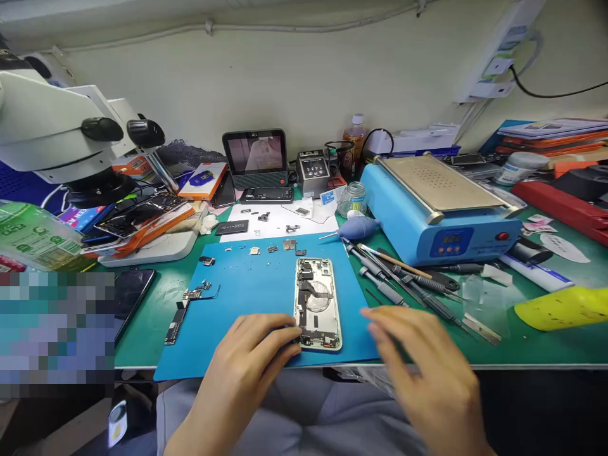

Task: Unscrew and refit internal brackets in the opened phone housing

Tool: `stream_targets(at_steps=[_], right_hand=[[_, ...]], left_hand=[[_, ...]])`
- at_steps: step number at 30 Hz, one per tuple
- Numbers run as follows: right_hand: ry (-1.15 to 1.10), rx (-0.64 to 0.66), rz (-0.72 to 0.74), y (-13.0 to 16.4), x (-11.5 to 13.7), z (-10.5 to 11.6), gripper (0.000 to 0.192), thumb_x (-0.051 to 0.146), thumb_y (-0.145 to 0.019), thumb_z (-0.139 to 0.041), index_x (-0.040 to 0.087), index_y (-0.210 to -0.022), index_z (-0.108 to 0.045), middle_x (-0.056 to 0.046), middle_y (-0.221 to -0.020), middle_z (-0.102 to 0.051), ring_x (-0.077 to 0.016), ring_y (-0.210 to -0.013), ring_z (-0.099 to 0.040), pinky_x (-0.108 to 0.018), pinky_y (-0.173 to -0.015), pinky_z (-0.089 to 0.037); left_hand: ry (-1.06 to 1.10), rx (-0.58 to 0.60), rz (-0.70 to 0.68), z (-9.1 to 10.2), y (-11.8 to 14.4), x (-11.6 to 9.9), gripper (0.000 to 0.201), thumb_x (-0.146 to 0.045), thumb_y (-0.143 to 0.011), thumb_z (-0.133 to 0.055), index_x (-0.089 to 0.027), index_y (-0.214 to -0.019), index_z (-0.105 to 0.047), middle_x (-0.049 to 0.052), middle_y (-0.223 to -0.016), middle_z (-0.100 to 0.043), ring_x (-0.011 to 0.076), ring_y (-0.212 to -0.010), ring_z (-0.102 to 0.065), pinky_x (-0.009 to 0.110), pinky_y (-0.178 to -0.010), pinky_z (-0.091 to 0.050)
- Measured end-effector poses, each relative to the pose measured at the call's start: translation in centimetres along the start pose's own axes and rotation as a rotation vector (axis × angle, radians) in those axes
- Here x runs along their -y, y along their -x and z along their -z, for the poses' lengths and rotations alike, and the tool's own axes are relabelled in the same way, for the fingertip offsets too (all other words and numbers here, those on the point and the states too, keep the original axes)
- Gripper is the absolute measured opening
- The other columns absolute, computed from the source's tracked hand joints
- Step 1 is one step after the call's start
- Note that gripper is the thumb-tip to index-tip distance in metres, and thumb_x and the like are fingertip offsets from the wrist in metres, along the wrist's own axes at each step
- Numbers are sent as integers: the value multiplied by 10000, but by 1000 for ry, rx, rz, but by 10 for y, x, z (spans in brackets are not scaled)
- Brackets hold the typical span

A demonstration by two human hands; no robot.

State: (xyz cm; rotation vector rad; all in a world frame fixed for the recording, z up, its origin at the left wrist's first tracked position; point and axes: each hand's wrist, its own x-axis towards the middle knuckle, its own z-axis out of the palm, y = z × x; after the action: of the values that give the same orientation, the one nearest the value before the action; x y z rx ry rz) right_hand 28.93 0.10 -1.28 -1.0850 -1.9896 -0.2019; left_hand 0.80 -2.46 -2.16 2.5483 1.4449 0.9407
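Observation:
An opened phone housing (338, 316) lies on the blue mat, its inside facing up with a round coil, a flex cable and small parts at its bottom end. My left hand (247, 354) has its bent fingers and thumb at the lower left edge of the housing, holding it there. My right hand (422, 367) is to the right of the housing, apart from it. It is slightly blurred, with thumb and fingers apart and nothing visible between them. A phone logic board (177, 324) with a flex cable lies at the mat's left.
Several small parts (254, 251) line the blue mat's (237, 278) far edge. A battery (232, 227) lies on white paper behind. Screwdrivers (387, 291), a blue air blower (357, 228) and a blue heating machine (437, 228) stand right; a microscope (61, 133) looms left.

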Motion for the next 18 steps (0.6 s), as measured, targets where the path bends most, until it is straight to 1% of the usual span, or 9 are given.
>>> stream_targets(at_steps=[3, 5, 8, 12, 14, 18], right_hand=[[-161, 67, 69, -1, 25, -13, 178, 132, -1089, -644, 208, -1206, -754, -53, -1041, -806, -196, -992, -761, -338, -894, -608], [-210, 86, 92, -2, 32, -19, 207, 100, -1073, -650, 196, -1213, -769, -54, -1021, -808, -188, -959, -755, -334, -859, -610], [-238, 108, 127, -2, 32, -24, 218, 75, -1062, -659, 187, -1199, -786, -53, -1010, -815, -185, -940, -738, -335, -847, -602], [-235, 137, 161, -3, 29, -24, 233, 72, -1076, -635, 194, -1191, -797, -49, -1023, -826, -179, -962, -717, -323, -865, -605], [-228, 150, 171, -3, 28, -24, 231, 69, -1072, -638, 190, -1186, -800, -55, -1032, -828, -182, -974, -712, -322, -874, -609], [-205, 176, 196, -2, 26, -24, 249, 71, -1060, -645, 193, -1210, -803, -61, -1057, -832, -193, -978, -707, -338, -866, -611]], left_hand=[[-15, -50, -31, -1, -1, -2, 193, -236, -1179, -574, -261, -1264, -746, 45, -1229, -841, 207, -1065, -803, 339, -897, -619], [-28, -68, -59, -1, -1, -3, 203, -197, -1171, -580, -242, -1262, -756, 53, -1239, -847, 207, -1067, -807, 337, -905, -613], [-48, -78, -122, 2, 0, -1, 280, -164, -1192, -503, -203, -1267, -770, 71, -1274, -851, 214, -1103, -813, 347, -948, -607], [-146, -84, -258, 9, -2, 3, 415, -144, -1218, -368, -150, -1280, -778, 81, -1300, -860, 219, -1141, -827, 348, -995, -621], [-171, -81, -297, 11, -3, 4, 440, -138, -1218, -344, -149, -1278, -780, 72, -1307, -861, 218, -1161, -830, 338, -1000, -637], [-189, -65, -315, 13, -6, 4, 427, -134, -1208, -361, -157, -1261, -784, 67, -1299, -865, 227, -1175, -836, 342, -992, -672]])
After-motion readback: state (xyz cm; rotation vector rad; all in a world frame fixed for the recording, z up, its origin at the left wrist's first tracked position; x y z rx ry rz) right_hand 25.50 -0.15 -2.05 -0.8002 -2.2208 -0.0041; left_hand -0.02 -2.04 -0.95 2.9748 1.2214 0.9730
